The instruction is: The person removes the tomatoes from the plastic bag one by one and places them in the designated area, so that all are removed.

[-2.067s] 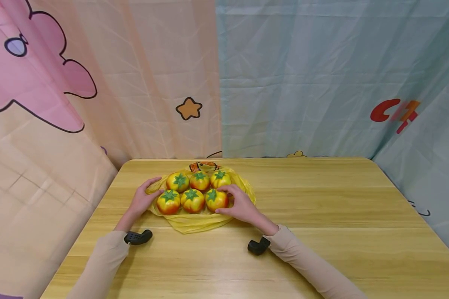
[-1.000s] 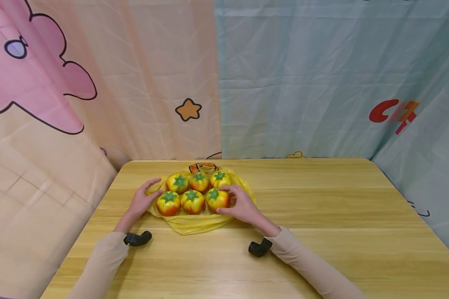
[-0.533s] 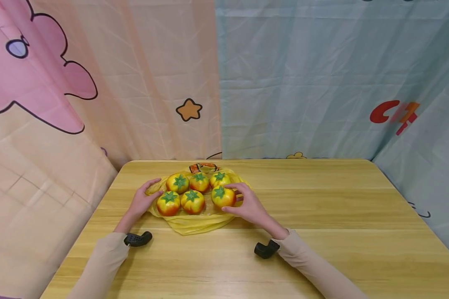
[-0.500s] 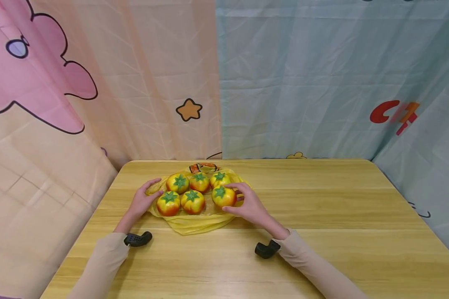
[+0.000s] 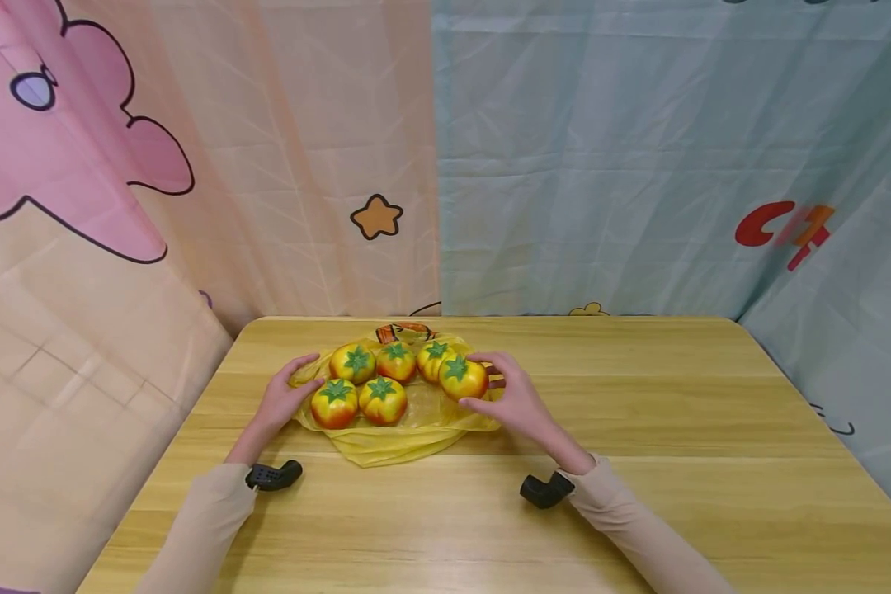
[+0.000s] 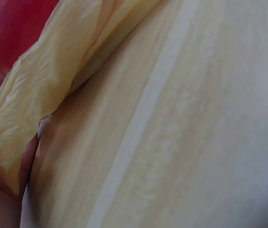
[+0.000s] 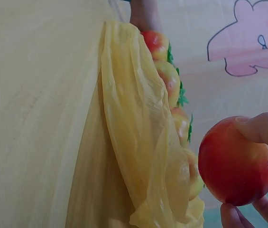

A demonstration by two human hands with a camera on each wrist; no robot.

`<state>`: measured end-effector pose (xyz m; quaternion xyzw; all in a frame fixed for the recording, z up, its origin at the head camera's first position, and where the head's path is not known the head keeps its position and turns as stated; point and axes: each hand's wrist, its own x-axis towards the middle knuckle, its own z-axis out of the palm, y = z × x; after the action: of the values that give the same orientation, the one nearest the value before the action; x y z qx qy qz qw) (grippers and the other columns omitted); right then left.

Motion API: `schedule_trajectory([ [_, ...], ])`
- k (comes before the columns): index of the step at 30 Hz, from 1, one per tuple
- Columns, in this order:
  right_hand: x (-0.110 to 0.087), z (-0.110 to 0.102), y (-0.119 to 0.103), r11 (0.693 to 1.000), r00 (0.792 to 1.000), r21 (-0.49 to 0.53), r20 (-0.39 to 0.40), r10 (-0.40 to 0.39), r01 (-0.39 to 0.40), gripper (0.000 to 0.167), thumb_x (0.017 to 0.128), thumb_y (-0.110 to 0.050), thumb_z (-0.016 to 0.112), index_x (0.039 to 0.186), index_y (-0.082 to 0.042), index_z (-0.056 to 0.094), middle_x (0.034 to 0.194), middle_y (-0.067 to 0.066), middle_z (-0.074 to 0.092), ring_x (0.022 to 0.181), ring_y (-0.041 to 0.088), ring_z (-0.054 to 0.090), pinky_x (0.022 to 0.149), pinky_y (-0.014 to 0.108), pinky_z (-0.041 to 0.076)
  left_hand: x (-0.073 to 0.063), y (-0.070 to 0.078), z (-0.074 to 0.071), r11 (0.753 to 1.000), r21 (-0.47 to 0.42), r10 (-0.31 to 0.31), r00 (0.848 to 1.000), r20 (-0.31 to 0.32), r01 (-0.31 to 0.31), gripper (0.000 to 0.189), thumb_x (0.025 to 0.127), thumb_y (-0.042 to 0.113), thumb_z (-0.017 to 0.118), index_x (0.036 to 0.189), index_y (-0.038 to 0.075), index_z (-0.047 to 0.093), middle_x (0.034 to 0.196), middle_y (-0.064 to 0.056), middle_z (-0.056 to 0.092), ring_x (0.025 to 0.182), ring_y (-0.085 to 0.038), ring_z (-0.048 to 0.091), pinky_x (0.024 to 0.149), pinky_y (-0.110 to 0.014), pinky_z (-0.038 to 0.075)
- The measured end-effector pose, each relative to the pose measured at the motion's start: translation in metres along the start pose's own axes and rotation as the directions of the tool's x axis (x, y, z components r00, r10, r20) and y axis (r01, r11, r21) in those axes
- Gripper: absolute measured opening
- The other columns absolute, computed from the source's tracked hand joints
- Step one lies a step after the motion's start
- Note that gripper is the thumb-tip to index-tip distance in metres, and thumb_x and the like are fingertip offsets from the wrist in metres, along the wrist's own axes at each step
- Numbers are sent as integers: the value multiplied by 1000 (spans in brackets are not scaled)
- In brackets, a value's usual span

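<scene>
My right hand [image 5: 518,404] holds a yellow-and-red tomato [image 5: 464,379] with a green leafy top, thumb on the near side and fingers behind. In the right wrist view this tomato [image 7: 235,164] is apart from the others. Several similar tomatoes [image 5: 382,404] sit in two rows on a spread yellow plastic bag [image 5: 393,447]. At the bag's left edge my left hand [image 5: 278,400] holds the film between thumb and fingers. The left wrist view shows the crumpled bag [image 6: 48,71] lying over part of that hand [image 6: 1,199].
A pale wooden table [image 5: 638,462] extends to the right and in front of the bag. Behind it hangs a printed curtain [image 5: 601,165]. An orange printed part of the bag [image 5: 405,332] lies at the back. Black wrist-worn devices [image 5: 275,475] sit at both cuffs.
My right hand has lifted the front right tomato out of its row and moved it right and back, baring the bag where it sat. My left hand has stayed in place.
</scene>
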<state>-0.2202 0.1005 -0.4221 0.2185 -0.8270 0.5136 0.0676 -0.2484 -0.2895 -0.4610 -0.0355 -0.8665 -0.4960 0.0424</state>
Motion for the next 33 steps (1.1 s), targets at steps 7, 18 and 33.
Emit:
schedule_trajectory([
  [7, 3, -13, 0, 1000, 999, 5, -40, 4, -4, 60, 74, -12, 83, 128, -6, 57, 129, 16, 55, 108, 35, 60, 88, 46, 55, -1, 1, 1, 1000, 8, 11, 1000, 2, -11, 53, 94, 18, 61, 141, 0, 43, 149, -23, 37, 143, -41, 23, 117, -60, 15],
  [18, -1, -38, -31, 999, 997, -33, -80, 19, -21, 57, 77, -3, 78, 128, 6, 53, 128, 26, 53, 108, 43, 58, 88, 54, 53, 0, -1, 0, 1000, -14, 12, 1000, -6, -13, 51, 94, 15, 62, 140, 0, 44, 149, -23, 39, 143, -39, 25, 117, -57, 17],
  [33, 14, -57, 29, 998, 987, -34, -157, 46, -52, 60, 76, -13, 82, 129, -4, 55, 128, 17, 53, 110, 34, 58, 90, 49, 53, 0, 0, 0, 1000, 11, 13, 1000, -5, -13, 52, 94, 16, 62, 140, 0, 44, 149, -23, 38, 143, -40, 25, 117, -58, 17],
])
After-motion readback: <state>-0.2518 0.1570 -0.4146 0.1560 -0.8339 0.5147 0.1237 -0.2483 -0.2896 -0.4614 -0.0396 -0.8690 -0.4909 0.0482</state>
